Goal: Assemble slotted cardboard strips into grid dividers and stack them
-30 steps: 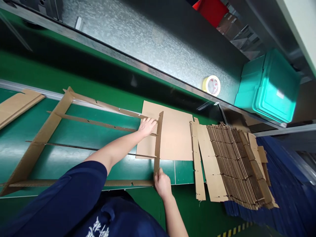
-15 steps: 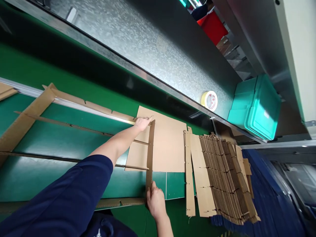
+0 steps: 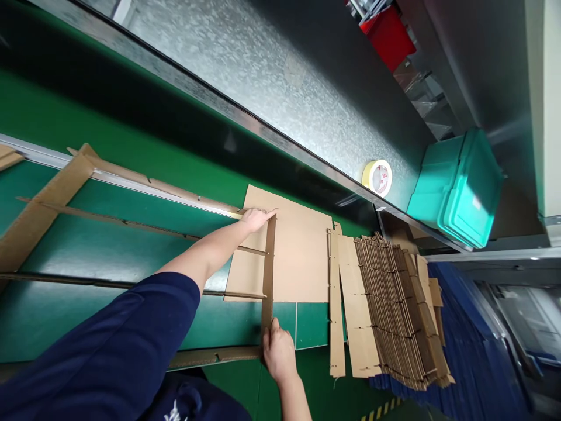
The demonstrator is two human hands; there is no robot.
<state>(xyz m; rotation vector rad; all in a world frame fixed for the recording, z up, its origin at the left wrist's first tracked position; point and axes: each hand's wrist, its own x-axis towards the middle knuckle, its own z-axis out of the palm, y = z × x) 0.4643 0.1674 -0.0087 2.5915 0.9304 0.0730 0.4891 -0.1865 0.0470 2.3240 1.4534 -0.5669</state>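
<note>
My left hand point(image 3: 256, 220) grips the far end of an upright cardboard strip point(image 3: 270, 257), its index finger stretched along the top corner. At the near end, the fingers of my right hand point(image 3: 279, 351) are closed round the same strip. This strip crosses the ends of several long cardboard strips point(image 3: 127, 223), which run leftward over the green table point(image 3: 170, 245). Another cross strip point(image 3: 48, 204) joins them at the left, making an open grid. Beneath the grid's right end lies a flat cardboard sheet point(image 3: 302, 251).
To the right, a bundle of notched cardboard strips point(image 3: 394, 310) stands beside a loose strip point(image 3: 335, 304). A metal shelf point(image 3: 263, 82) runs above the table's far side, bearing a tape roll point(image 3: 377, 178) and a teal lidded bin point(image 3: 460, 187). Blue cloth point(image 3: 473, 345) hangs at the far right.
Both hands stay on the same cross strip, with hardly any movement. The view has shifted slightly.
</note>
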